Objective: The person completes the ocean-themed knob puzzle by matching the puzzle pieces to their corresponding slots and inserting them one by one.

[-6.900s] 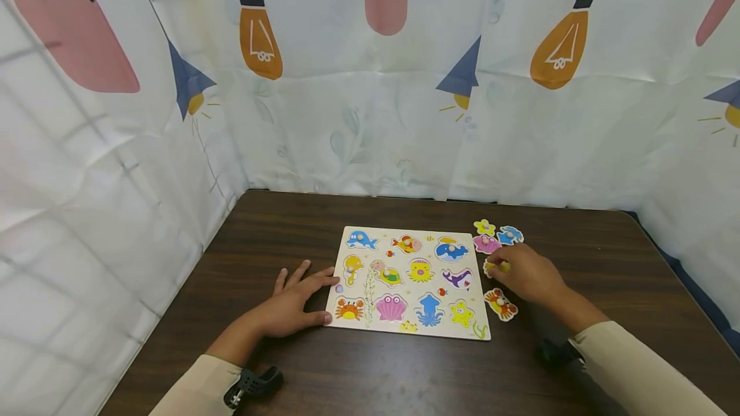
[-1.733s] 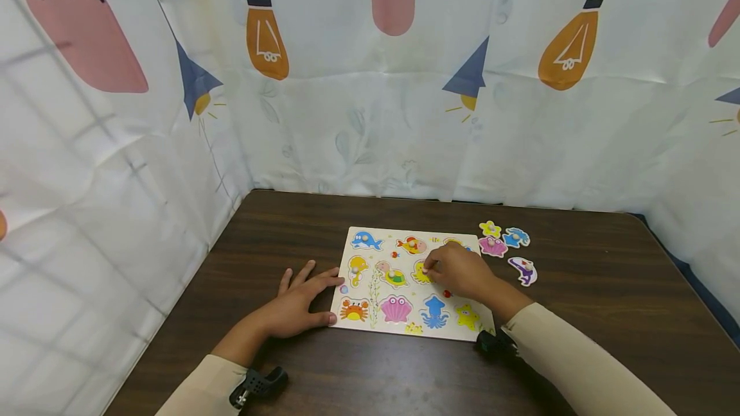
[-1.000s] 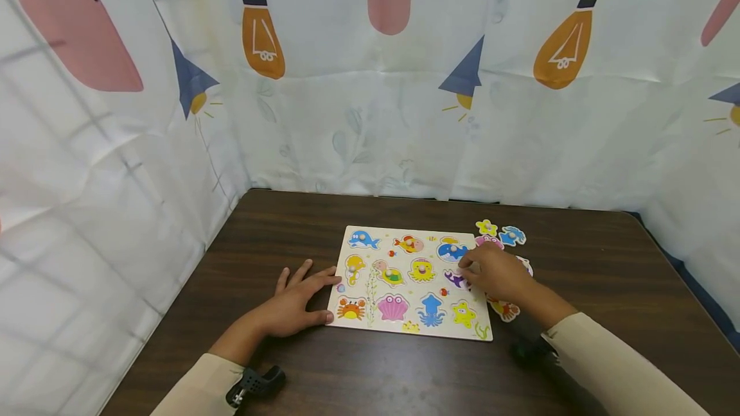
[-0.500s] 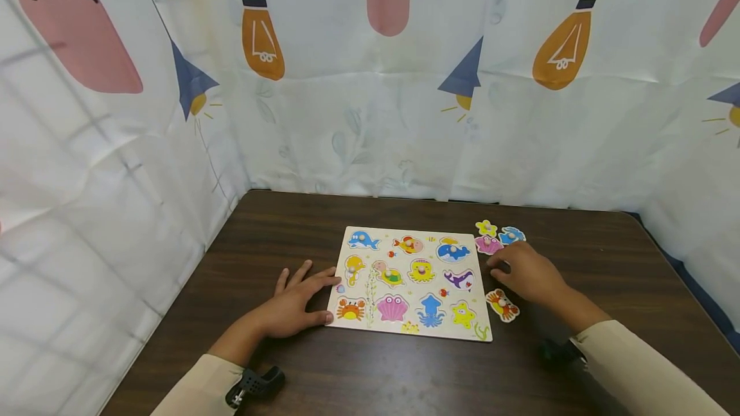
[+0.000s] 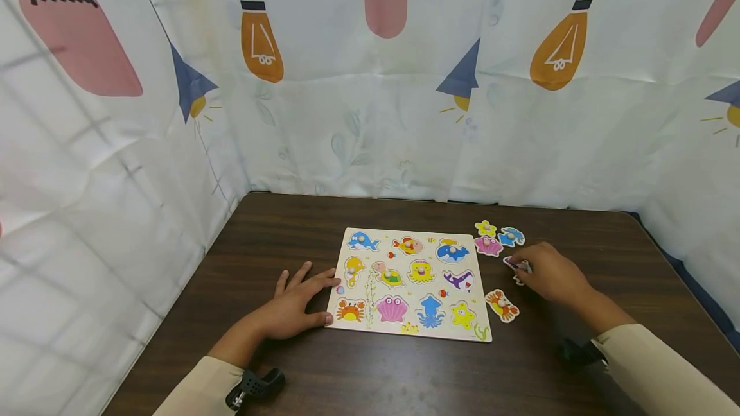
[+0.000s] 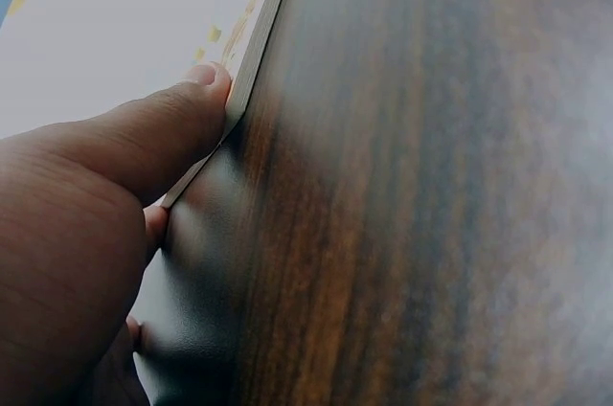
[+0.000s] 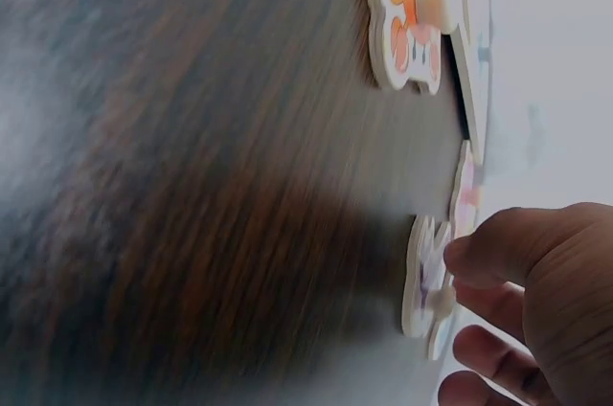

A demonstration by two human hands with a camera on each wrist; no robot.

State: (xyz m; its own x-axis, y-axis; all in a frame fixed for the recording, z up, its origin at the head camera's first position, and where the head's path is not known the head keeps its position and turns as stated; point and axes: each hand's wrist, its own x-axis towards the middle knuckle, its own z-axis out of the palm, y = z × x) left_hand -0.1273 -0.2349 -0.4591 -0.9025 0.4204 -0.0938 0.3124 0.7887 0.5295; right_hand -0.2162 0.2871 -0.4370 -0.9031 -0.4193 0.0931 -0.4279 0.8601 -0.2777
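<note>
At the right of the table, my right hand pinches a purple whale puzzle piece. The thumb and fingertips are at its pale knob in the right wrist view, and the hand hides much of it in the head view. My left hand lies spread at the board's left edge, fingertips on the rim and thumb at the near corner. The cream sea-animal puzzle board lies flat between the hands, with a yellow octopus piece in its middle row. Its purple whale picture shows at the right.
Loose pieces lie right of the board: a yellow starfish, a pink shell, a blue piece and, nearer me, an orange crab. The dark wooden table ends at a printed white curtain.
My right hand held the yellow octopus piece, set it in the board, then moved right off the board to the purple whale piece. My left hand has stayed at the board's edge.
</note>
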